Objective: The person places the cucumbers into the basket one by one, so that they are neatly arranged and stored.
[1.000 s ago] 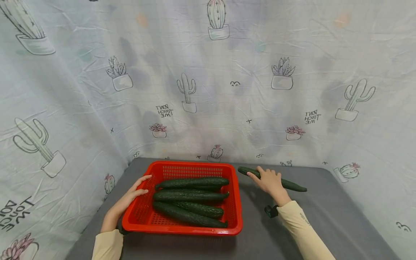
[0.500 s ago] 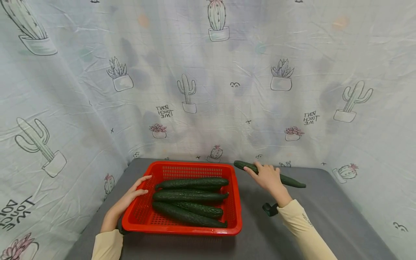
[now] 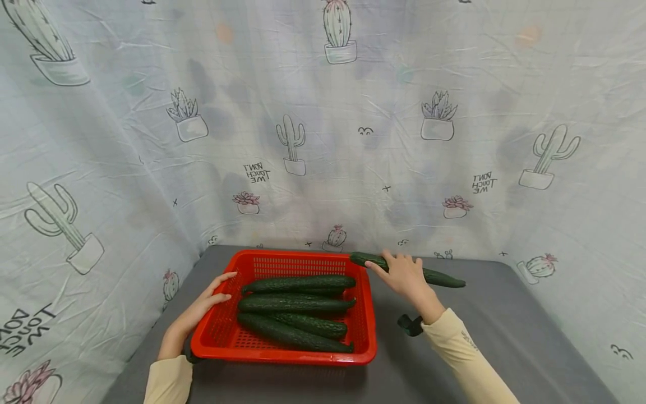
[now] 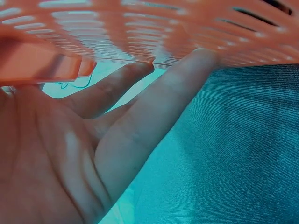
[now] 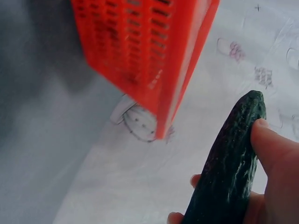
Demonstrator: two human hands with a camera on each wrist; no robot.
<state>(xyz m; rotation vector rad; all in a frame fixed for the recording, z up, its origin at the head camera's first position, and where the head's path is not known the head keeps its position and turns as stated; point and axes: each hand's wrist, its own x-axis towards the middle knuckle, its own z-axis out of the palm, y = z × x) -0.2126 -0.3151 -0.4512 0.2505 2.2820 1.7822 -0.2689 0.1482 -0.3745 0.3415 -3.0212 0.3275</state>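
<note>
My right hand holds a long dark green cucumber off the table, fingers on one side and thumb on the other. Its left end reaches the back right corner of the red plastic basket, and the right wrist view shows the cucumber apart from the basket's rim. On the basket's left side, my left hand grips the rim, with two digits over it. In the left wrist view, other fingers reach below the rim against the slotted wall. Several cucumbers lie lengthwise inside the basket.
The basket stands on a grey table, left of its middle. Pale curtains printed with potted cacti enclose the table at the back and sides. A black wrist device hangs by the right wrist.
My right hand has raised the cucumber and carried it left, from beside the basket to the back right corner. My left hand and the basket stay in place.
</note>
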